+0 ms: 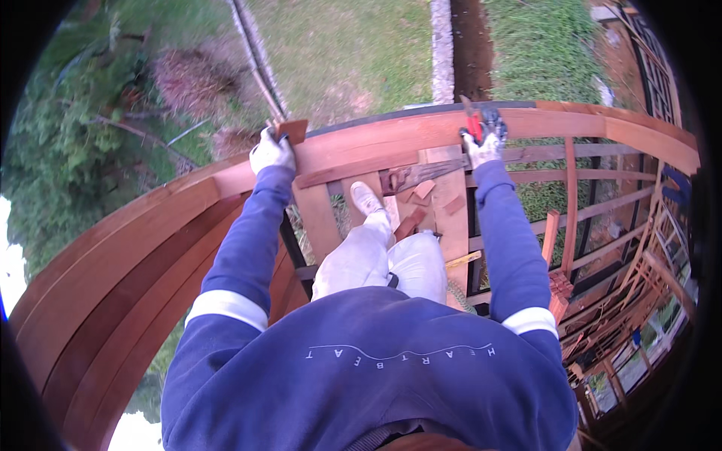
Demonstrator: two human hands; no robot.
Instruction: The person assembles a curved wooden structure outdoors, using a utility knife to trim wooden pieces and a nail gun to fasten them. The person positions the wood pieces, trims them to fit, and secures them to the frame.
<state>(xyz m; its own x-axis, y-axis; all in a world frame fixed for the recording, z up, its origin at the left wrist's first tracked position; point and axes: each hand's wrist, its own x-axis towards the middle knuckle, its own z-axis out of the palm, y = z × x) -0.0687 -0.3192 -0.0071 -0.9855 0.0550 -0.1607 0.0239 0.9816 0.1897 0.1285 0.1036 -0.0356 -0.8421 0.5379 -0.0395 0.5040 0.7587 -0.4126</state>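
A person in a blue sweatshirt stands on a raised wooden frame outdoors, one white shoe (365, 198) on a slat, offcuts beside it. The left hand (271, 150), gloved, grips a small reddish wood block (292, 130) on the curved top rail (391, 139). The right hand (483, 146) is closed around a red-handled tool (474, 120) pointing away, upward. Beyond lie grass and a dirt strip.

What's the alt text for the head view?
Seen from above, a person in a blue top stands on a wooden frame, gloved left hand gripping a small wooden block on the curved top rail, gloved right hand holding a red-handled tool; grass far below.
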